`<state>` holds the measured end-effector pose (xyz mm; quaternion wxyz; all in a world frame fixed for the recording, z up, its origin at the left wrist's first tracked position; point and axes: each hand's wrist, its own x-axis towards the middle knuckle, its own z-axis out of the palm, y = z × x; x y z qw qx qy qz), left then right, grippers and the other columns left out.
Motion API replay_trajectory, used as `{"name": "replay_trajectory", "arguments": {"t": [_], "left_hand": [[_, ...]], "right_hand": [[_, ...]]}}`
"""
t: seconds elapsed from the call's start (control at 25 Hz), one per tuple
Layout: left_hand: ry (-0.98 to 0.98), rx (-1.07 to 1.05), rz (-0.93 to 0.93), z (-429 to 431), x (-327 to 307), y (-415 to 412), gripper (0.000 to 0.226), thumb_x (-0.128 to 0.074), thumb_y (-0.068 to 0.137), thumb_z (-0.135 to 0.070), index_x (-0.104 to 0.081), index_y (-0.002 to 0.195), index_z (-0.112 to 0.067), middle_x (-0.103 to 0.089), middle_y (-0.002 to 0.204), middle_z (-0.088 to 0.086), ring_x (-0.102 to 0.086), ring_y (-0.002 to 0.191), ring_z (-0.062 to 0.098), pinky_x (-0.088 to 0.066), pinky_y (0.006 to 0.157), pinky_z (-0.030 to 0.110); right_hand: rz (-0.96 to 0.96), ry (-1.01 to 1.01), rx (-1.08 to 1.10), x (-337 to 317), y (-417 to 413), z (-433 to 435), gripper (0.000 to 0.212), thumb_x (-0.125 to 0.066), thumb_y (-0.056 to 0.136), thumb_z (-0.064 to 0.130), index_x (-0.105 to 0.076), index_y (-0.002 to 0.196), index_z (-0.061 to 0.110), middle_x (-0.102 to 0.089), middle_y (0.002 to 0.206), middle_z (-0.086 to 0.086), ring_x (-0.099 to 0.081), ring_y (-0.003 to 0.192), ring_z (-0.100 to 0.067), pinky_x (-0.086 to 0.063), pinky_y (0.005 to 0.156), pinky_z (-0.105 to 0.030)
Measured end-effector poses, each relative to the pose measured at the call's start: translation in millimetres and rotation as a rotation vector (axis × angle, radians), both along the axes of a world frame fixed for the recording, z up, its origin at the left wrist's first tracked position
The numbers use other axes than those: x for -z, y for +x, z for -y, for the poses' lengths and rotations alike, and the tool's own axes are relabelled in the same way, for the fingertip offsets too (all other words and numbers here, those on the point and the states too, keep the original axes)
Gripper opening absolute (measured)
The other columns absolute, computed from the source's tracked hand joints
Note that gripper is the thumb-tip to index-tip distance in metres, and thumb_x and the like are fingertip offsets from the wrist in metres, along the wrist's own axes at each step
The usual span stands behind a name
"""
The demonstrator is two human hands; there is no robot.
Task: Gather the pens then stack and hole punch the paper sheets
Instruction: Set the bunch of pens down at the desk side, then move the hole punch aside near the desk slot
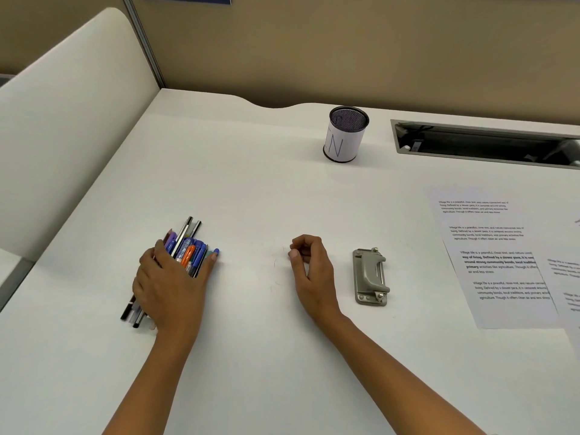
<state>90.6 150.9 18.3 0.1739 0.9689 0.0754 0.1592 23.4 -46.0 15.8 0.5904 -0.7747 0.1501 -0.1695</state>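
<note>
My left hand point(171, 279) is wrapped over the bundle of pens point(185, 251) at approx 8 o'clock on the worktop point(251, 183), fingers and thumb curled round them so they stay bunched and don't roll apart. Tips poke out toward 12, butts toward 6. Right hand point(309, 266) rests at centre, loosely curled, holding nothing, free for the next grab. Mesh pen cup point(346, 133) stands at 12–1 o'clock, well apart; prob. where the bundle goes. Hole punch point(370, 276) sits just right of my right hand. Paper sheets point(499, 259) lie spread at 3 o'clock, overlapping, not yet squared into a stack.
</note>
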Motion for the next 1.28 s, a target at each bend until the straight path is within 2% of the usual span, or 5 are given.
{"name": "replay_trajectory", "arguments": {"t": [0.4, 0.6, 0.88, 1.08, 1.28], "left_hand": [[0.129, 0.145, 0.014, 32.5, 0.1, -19.4, 0.071, -0.036, 0.092, -0.054, -0.037, 0.138, 0.001, -0.041, 0.145, 0.02, -0.024, 0.142, 0.035, -0.008, 0.115, 0.056], [0.127, 0.448, -0.024, 72.1, 7.7, -46.5, 0.063, -0.032, 0.096, -0.044, -0.033, 0.143, -0.003, -0.033, 0.152, 0.015, -0.017, 0.146, 0.029, -0.004, 0.119, 0.048], [0.027, 0.659, -0.102, 113.8, 28.0, -60.8, 0.066, -0.023, 0.096, -0.045, -0.024, 0.148, -0.004, -0.02, 0.158, 0.009, -0.013, 0.147, 0.021, -0.004, 0.119, 0.035], [0.048, 0.649, -0.103, 114.3, 30.7, -61.5, 0.066, -0.024, 0.096, -0.045, -0.023, 0.149, -0.006, -0.02, 0.158, 0.007, -0.014, 0.146, 0.019, -0.006, 0.118, 0.035], [0.046, 0.651, -0.109, 115.1, 29.6, -61.7, 0.065, -0.026, 0.095, -0.044, -0.025, 0.148, -0.004, -0.022, 0.157, 0.009, -0.017, 0.146, 0.021, -0.008, 0.118, 0.036]], "right_hand": [[-0.026, -0.517, 0.271, -32.7, -41.2, 46.0, 0.034, -0.06, 0.086, 0.006, -0.052, 0.119, 0.01, -0.047, 0.117, 0.002, -0.041, 0.103, -0.003, -0.034, 0.093, -0.01], [-0.327, -0.556, 0.357, -20.1, -58.0, 72.1, 0.055, -0.069, 0.083, 0.024, -0.047, 0.128, 0.002, -0.044, 0.123, -0.012, -0.041, 0.104, -0.022, -0.044, 0.091, -0.035], [-0.337, -0.545, 0.06, -34.4, -61.4, 92.0, 0.042, -0.063, 0.084, 0.0, -0.054, 0.124, 0.01, -0.049, 0.119, -0.001, -0.053, 0.104, -0.015, -0.033, 0.081, -0.005], [-0.286, -0.547, -0.032, -37.6, -70.3, 109.8, 0.059, -0.053, 0.065, -0.025, -0.066, 0.109, 0.011, -0.06, 0.11, 0.005, -0.057, 0.105, -0.016, -0.028, 0.084, 0.006], [-0.278, -0.392, 0.335, -29.7, -77.2, 86.6, 0.068, -0.082, 0.071, 0.022, -0.048, 0.129, 0.016, -0.037, 0.132, -0.001, -0.035, 0.119, -0.019, -0.035, 0.098, -0.022]]}}
